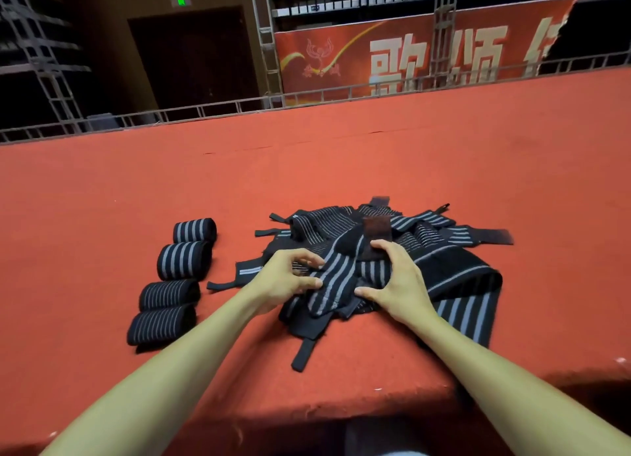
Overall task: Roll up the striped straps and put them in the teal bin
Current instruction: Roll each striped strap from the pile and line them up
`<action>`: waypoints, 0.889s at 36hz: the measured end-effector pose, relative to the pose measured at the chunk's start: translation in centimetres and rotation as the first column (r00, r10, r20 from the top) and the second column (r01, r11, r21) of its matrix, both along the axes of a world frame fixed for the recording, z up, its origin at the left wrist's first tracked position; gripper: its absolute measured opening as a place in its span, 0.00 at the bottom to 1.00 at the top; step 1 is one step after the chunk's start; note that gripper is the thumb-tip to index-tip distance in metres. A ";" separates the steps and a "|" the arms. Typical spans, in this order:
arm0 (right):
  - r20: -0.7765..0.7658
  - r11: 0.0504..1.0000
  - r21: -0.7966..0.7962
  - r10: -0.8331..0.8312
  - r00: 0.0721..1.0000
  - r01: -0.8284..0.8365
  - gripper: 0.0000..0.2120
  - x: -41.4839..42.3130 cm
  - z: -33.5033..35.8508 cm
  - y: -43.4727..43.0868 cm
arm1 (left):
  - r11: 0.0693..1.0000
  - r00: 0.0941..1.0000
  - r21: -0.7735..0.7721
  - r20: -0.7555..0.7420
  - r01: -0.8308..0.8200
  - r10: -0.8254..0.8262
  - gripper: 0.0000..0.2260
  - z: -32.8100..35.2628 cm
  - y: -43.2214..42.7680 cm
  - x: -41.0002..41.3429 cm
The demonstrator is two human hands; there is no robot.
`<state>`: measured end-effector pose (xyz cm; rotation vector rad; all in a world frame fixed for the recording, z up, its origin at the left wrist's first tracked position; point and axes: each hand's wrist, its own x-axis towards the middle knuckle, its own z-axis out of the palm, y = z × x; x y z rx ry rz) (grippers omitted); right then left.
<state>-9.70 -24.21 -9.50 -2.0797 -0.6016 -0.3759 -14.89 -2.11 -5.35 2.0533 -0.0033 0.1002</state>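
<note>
My forearms [191, 363] come in from the near edge of the red cloth [341, 155], and my hands meet over one striped strap [336, 278]. This black strap with grey stripes lies slantwise between them, on top of the near side of the heap of straps [433, 247].

My left hand [290, 278] has its fingers curled, the fingertips pinching the strap's left edge. My right hand [396, 285] is arched over the strap's right side. Its thumb presses near the strap's lower end and its fingers are bent down onto the dark fabric above. A brownish tab [375, 228] sticks up just beyond those fingertips.

The heap spreads beyond and to the right of my right hand, with loose ends trailing toward me under both wrists.

Left of my left hand, apart from the heap, four rolled straps [186, 261] lie in a line, each touching the next.
</note>
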 end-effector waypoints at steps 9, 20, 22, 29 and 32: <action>0.012 0.998 -0.062 0.003 1.000 -0.002 0.38 0.1 -0.2 0.4 | 0.999 0.999 -0.015 -0.030 -0.028 0.028 0.12 2.1 1.7 -0.8; 0.008 0.998 -0.059 0.004 1.000 -0.004 0.39 0.0 -0.1 0.3 | 0.992 0.990 -0.094 -0.126 -0.083 0.071 0.09 3.8 1.6 -1.7; 0.004 0.998 -0.056 0.007 1.000 -0.006 0.39 -0.1 -0.1 0.4 | 0.992 0.986 -0.093 -0.150 -0.085 0.070 0.09 4.2 1.6 -1.7; -0.006 0.999 -0.043 0.015 1.000 -0.016 0.38 -0.1 -0.1 0.3 | 0.988 0.968 -0.144 -0.249 -0.062 0.025 0.09 4.6 1.6 -2.1; -0.012 0.999 -0.045 0.014 1.000 -0.015 0.38 -0.1 -0.1 0.3 | 0.980 0.963 -0.179 -0.267 -0.081 0.031 0.09 4.9 1.6 -2.2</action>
